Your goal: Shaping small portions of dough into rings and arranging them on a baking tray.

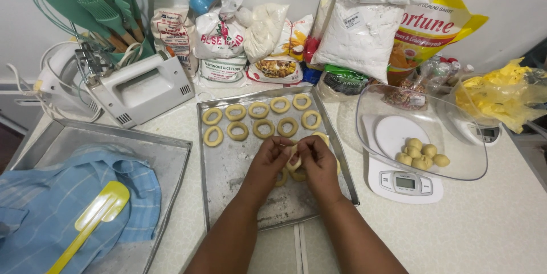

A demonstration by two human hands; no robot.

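Observation:
Both my hands meet over the middle of a floured metal baking tray (228, 165). My left hand (269, 160) and my right hand (318, 160) pinch the same pale dough ring (294, 161) between their fingertips, just above the tray. Several finished dough rings (262, 119) lie in two rows at the far end of the tray. More rings lie partly hidden beneath my hands. To the right, a clear glass bowl (456, 160) holding several dough balls (421, 156) sits on a white kitchen scale (405, 185).
On the left, a second metal tray (165, 160) carries a blue striped cloth (51, 200) and a yellow spatula (94, 217). A white hand mixer (142, 88), a holder of green utensils (97, 0), flour bags (359, 34) and a yellow plastic bag (501, 94) line the back.

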